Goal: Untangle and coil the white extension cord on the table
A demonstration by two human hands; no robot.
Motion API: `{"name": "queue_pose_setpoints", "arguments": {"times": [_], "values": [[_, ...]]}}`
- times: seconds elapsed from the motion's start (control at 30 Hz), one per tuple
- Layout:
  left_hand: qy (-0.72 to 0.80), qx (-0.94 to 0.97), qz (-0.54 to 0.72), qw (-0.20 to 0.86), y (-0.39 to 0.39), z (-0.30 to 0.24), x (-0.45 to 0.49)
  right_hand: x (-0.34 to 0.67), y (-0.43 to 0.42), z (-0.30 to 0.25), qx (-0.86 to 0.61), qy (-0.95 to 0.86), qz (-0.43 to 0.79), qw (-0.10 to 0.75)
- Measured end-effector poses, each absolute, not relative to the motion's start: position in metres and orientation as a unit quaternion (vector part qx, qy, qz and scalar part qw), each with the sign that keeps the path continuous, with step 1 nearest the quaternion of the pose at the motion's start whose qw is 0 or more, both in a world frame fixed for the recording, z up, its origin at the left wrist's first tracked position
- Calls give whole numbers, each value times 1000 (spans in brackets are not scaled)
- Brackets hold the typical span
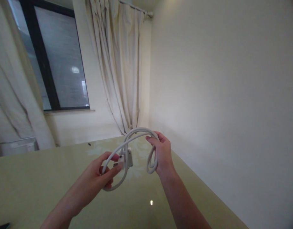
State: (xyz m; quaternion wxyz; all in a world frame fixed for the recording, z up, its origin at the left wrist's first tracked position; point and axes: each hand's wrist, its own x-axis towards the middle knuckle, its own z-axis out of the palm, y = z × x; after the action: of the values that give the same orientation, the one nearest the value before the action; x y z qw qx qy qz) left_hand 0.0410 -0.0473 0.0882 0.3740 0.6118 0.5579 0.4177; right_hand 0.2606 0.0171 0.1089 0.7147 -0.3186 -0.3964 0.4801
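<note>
A thick white cable [139, 129] hangs in loose loops between my two hands above the table. My left hand [104, 171] is closed, thumb and forefinger pinching a small white plug [122, 161] with dark prongs that point left. One loop of the cable passes over these fingers. Gathered strands of the cable are in my right hand [162, 149], with a short bight dangling below the fingers. Right behind the plug shows a white and grey block [130, 158]; the loops partly cover it, and I cannot tell whether it is joined to the plug.
The glossy pale green table [41, 184] meets a bare wall [220, 95] on the right. A tiny black piece [89, 144] lies near its far edge, and a dark object [2, 226] at the bottom left corner. Curtains [122, 63] hang beside a window [62, 57] at the back.
</note>
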Motion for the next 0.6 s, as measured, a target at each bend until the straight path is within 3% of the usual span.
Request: {"name": "queue_pose_setpoints", "arguments": {"times": [0.37,0.6], "values": [[522,606,411,438,-56,88,58,266,15,112,-294,-393,505,710],[485,595,466,439,-42,81,67,271,21,109,-330,-413,612,588]]}}
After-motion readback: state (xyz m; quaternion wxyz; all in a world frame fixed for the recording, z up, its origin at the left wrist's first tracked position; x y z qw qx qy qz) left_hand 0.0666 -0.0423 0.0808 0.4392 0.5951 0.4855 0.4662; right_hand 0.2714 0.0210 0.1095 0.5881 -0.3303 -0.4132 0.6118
